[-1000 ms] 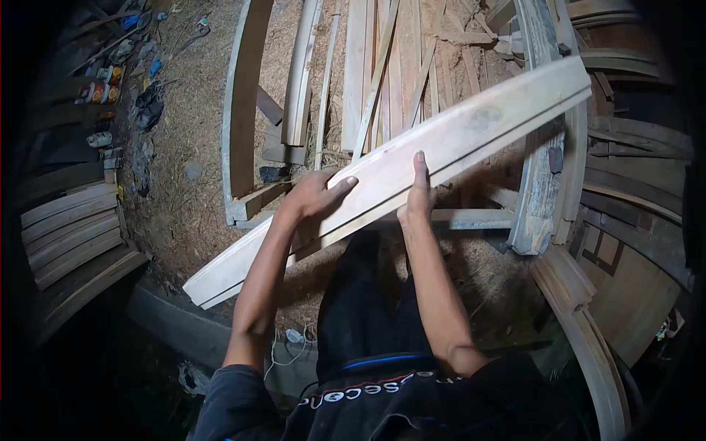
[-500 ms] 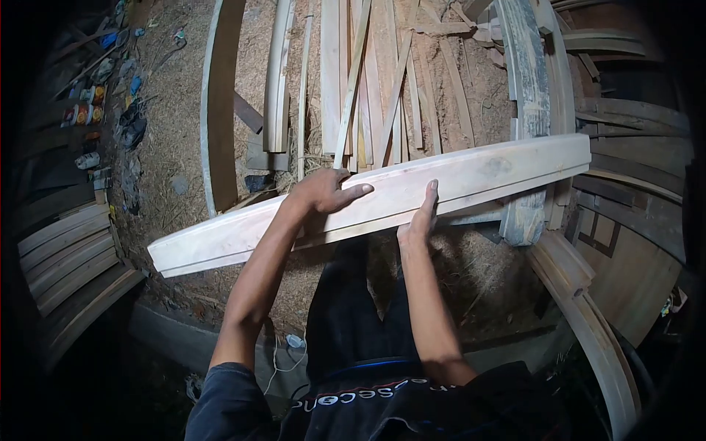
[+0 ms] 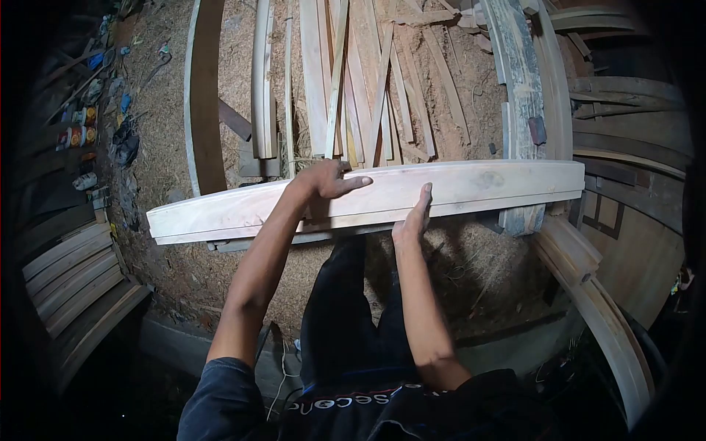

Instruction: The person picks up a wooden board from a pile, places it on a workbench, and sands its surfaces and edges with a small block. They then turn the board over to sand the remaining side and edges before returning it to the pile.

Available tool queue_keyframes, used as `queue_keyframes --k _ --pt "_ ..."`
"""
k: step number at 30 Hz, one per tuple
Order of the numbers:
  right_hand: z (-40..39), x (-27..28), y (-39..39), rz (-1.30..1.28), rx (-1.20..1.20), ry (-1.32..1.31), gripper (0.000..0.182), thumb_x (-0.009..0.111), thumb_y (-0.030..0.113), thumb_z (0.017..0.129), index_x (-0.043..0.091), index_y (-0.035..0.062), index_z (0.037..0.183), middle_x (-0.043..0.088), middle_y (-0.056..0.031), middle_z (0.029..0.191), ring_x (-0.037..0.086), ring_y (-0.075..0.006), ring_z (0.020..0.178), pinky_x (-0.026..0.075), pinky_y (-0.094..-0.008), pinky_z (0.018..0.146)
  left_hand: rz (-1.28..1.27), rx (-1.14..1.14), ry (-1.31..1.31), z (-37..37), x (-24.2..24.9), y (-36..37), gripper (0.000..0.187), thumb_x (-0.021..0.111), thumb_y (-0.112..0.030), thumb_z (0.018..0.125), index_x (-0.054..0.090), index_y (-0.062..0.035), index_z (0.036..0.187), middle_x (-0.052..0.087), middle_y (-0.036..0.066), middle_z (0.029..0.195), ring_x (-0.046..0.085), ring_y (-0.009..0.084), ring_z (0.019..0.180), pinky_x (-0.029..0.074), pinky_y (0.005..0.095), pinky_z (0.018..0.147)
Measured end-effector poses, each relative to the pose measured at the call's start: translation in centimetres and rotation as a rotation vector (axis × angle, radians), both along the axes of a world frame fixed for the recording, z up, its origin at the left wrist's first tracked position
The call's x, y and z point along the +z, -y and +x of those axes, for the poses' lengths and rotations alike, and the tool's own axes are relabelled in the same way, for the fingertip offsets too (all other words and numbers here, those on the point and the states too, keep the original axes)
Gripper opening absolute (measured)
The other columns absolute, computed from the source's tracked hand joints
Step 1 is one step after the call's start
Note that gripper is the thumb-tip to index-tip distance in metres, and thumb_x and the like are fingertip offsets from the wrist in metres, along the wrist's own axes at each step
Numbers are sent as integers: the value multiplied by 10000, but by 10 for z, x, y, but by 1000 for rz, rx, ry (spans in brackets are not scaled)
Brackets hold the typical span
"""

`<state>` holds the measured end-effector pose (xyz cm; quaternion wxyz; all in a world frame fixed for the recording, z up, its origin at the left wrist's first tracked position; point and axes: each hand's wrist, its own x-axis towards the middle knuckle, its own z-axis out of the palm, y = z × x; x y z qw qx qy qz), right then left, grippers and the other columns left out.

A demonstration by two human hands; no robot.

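A long pale wooden board (image 3: 456, 187) with a groove along its near edge lies crosswise in front of me, held in both hands. My left hand (image 3: 323, 182) grips it left of the middle, thumb on the face and fingers curled over the far edge. Holding the near edge from below is my right hand (image 3: 413, 220), with its thumb up on the face and its other fingers hidden under the wood. The board's right end lies over a worn, paint-stained beam (image 3: 528, 81); contact between them is hard to judge.
Loose wooden strips (image 3: 360, 81) lie on the sawdust-covered ground ahead. An upright-edged plank (image 3: 204, 95) runs along the left. Stacked boards (image 3: 73, 272) stand at far left, and curved timbers (image 3: 610, 316) at right. A small dark block (image 3: 537, 131) rests on the stained beam.
The board has turned closer to level across the view, its right end lower and left end higher. Both hands keep their hold. The dark block on the beam now shows.
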<state>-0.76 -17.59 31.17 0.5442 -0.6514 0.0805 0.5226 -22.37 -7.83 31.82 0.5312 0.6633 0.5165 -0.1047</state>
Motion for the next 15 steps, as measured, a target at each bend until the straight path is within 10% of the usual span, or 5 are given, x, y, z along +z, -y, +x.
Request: queue_keyframes --k 15 --pt "4 -22 -14 -55 101 117 849 701 568 937 490 -41 1489 519 -173 1520 530 -284 1365 441 -411 1138 96 51 -112 5 -16 6 916 490 -797 906 699 44 1202 718 300 1087 679 461 1062 529 523 942"
